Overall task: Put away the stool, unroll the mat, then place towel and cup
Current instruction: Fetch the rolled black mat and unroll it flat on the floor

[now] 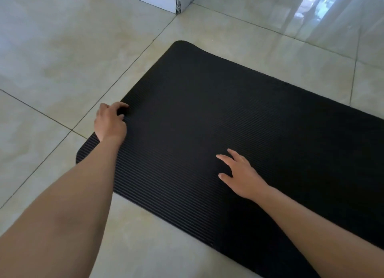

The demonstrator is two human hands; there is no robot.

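Note:
A black ribbed mat [207, 111] lies unrolled and flat on the tiled floor, running from the left end near me off the right edge of the view. My left hand [110, 122] grips the mat's short left edge, fingers curled over it. My right hand [241, 174] hovers over or rests on the middle of the mat with fingers spread, holding nothing. No stool, towel or cup is in view.
Glossy beige floor tiles [62, 49] surround the mat. A white baseboard corner [176, 3] of a wall or cabinet stands at the top, beyond the mat's far corner. Bright window reflections shine on the floor at the top right.

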